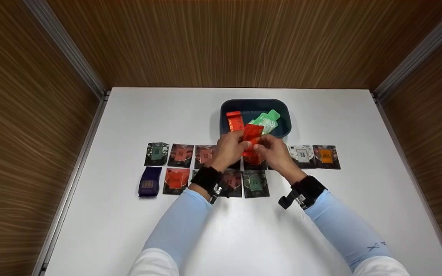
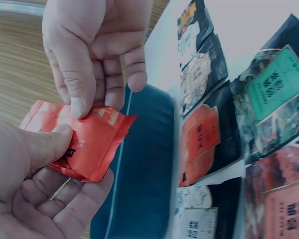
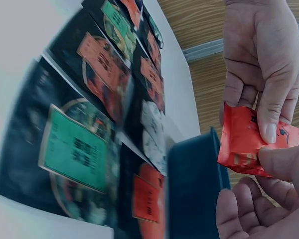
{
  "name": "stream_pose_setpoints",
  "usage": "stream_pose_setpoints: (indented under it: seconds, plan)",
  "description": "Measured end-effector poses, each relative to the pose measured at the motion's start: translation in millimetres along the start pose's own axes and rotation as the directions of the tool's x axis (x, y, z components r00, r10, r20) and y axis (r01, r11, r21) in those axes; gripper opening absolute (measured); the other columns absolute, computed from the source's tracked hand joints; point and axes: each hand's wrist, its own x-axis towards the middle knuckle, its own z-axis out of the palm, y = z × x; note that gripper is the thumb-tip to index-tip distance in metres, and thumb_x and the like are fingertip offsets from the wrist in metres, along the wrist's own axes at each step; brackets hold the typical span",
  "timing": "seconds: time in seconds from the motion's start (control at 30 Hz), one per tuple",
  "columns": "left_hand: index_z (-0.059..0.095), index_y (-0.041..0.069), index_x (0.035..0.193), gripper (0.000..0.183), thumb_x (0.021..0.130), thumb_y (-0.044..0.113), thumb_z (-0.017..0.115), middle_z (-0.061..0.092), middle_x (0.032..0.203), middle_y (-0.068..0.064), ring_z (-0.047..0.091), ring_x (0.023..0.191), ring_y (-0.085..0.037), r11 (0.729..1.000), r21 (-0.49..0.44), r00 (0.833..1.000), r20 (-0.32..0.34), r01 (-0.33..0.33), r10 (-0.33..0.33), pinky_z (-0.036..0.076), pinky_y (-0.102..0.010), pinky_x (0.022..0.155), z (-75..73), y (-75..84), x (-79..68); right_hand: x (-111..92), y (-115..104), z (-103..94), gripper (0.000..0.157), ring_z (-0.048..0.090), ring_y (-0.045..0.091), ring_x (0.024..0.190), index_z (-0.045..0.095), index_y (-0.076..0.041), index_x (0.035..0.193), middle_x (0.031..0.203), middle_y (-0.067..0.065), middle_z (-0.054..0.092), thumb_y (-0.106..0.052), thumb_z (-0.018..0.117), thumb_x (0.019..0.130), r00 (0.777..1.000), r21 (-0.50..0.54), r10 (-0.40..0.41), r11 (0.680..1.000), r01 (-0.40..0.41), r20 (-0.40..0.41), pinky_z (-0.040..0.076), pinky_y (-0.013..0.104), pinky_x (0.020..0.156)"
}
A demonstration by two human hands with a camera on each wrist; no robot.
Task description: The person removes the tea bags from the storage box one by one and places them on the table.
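A small red foil packet (image 1: 253,132) with dark print is between my two hands, above the near side of a dark blue-green bin (image 1: 255,101). My left hand (image 1: 226,150) pinches it with the thumb on its face and fingers behind, as the left wrist view shows. At the other end, my right hand (image 1: 277,154) has its thumb on the packet's gold-marked edge, fingers curled underneath in the right wrist view. Inside the bin lie another red packet (image 1: 235,120) and light green packets (image 1: 268,123), partly hidden by the held packet.
Two rows of flat dark sachets with coloured labels lie in front of the bin, partly under my arms. Among them are an orange-labelled sachet (image 1: 325,156) at right and a green-labelled sachet (image 1: 256,183) nearer me. A purple pouch (image 1: 149,182) lies at left. Wooden panels (image 1: 244,46) enclose the white table.
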Motion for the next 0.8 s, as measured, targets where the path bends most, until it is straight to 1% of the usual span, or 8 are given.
stream_pose_setpoints:
  seconds: [0.1, 0.23, 0.33, 0.43, 0.53, 0.6, 0.7, 0.8]
  plan:
    - [0.067, 0.013, 0.097, 0.011, 0.105, 0.022, 0.068, 0.054, 0.075, 0.002, 0.049, 0.061, -0.012, 1.0, -0.004, 1.0, 0.002, 0.003, -0.003, 0.036, -0.025, 0.056, 1.6, -2.6, -4.7, -3, 4, 1.9, 0.027, 0.069, 0.02, 0.088, 0.067, 0.006, 0.123, 0.109, 0.021, 0.073, -0.012, 0.069, 0.103, 0.999, 0.063, 0.032, 0.997, -0.033, 0.016, 0.057, 0.027, 0.073]
    - [0.068, 0.014, 0.1, 0.01, 0.105, 0.023, 0.068, 0.056, 0.075, 0.001, 0.049, 0.06, -0.011, 1.0, -0.029, 1.0, 0.008, -0.004, 0.004, 0.036, -0.024, 0.055, 4.1, -4.7, -10.0, -7, 9, 3.3, 0.024, 0.069, 0.022, 0.083, 0.067, 0.007, 0.12, 0.1, 0.013, 0.072, -0.01, 0.069, 0.102, 0.999, 0.106, 0.047, 0.993, -0.047, 0.005, 0.06, 0.033, 0.073]
    - [0.07, 0.013, 0.109, 0.01, 0.104, 0.021, 0.07, 0.064, 0.085, -0.001, 0.052, 0.065, -0.012, 0.999, -0.048, 0.999, 0.041, 0.004, -0.002, 0.039, -0.024, 0.057, 6.5, -5.0, -12.5, -12, 12, 4.0, 0.022, 0.066, 0.02, 0.078, 0.067, 0.007, 0.119, 0.094, 0.009, 0.071, -0.008, 0.069, 0.102, 0.999, 0.13, 0.047, 0.99, -0.044, -0.019, 0.06, 0.034, 0.072]
    - [0.068, 0.012, 0.123, 0.022, 0.102, 0.019, 0.072, 0.068, 0.097, -0.002, 0.057, 0.072, -0.013, 0.998, -0.054, 0.994, 0.102, 0.041, -0.035, 0.043, -0.025, 0.061, 8.4, -4.0, -15.4, -16, 17, 4.4, 0.025, 0.065, 0.017, 0.079, 0.066, 0.008, 0.122, 0.095, 0.009, 0.07, -0.008, 0.067, 0.103, 0.998, 0.162, 0.058, 0.985, -0.051, -0.04, 0.059, 0.032, 0.072]
    - [0.064, 0.011, 0.133, 0.033, 0.101, 0.018, 0.073, 0.07, 0.101, -0.003, 0.061, 0.076, -0.014, 0.995, -0.06, 0.986, 0.152, 0.078, -0.068, 0.048, -0.026, 0.064, 11.9, -2.9, -18.4, -21, 22, 4.7, 0.027, 0.065, 0.014, 0.082, 0.065, 0.008, 0.124, 0.099, 0.01, 0.071, -0.01, 0.067, 0.103, 0.996, 0.172, 0.069, 0.983, -0.058, -0.059, 0.057, 0.027, 0.071]
    - [0.065, 0.01, 0.133, 0.034, 0.101, 0.018, 0.074, 0.071, 0.1, -0.003, 0.063, 0.078, -0.013, 0.994, -0.066, 0.984, 0.161, 0.087, -0.075, 0.05, -0.025, 0.066, 15.1, -2.4, -20.4, -24, 25, 4.8, 0.029, 0.064, 0.012, 0.082, 0.066, 0.007, 0.124, 0.1, 0.01, 0.072, -0.012, 0.069, 0.103, 0.995, 0.161, 0.067, 0.985, -0.055, -0.07, 0.054, 0.024, 0.069]
    - [0.066, 0.01, 0.131, 0.034, 0.099, 0.017, 0.076, 0.073, 0.098, -0.002, 0.065, 0.08, -0.012, 0.994, -0.067, 0.985, 0.157, 0.083, -0.072, 0.05, -0.025, 0.068, 21.5, -2.3, -24.0, -29, 29, 3.4, 0.027, 0.064, 0.014, 0.081, 0.067, 0.007, 0.12, 0.096, 0.008, 0.072, -0.011, 0.071, 0.102, 0.994, 0.163, 0.075, 0.985, -0.061, -0.08, 0.054, 0.024, 0.067]
    - [0.065, 0.012, 0.136, 0.04, 0.098, 0.019, 0.077, 0.073, 0.097, -0.003, 0.065, 0.082, -0.014, 0.997, -0.025, 0.984, 0.16, 0.078, -0.073, 0.051, -0.027, 0.07, 29.9, -2.3, -29.1, -38, 35, -1.5, 0.025, 0.065, 0.017, 0.081, 0.066, 0.006, 0.117, 0.091, 0.002, 0.07, -0.012, 0.072, 0.101, 0.992, 0.158, 0.108, 0.983, -0.095, -0.07, 0.055, 0.027, 0.068]
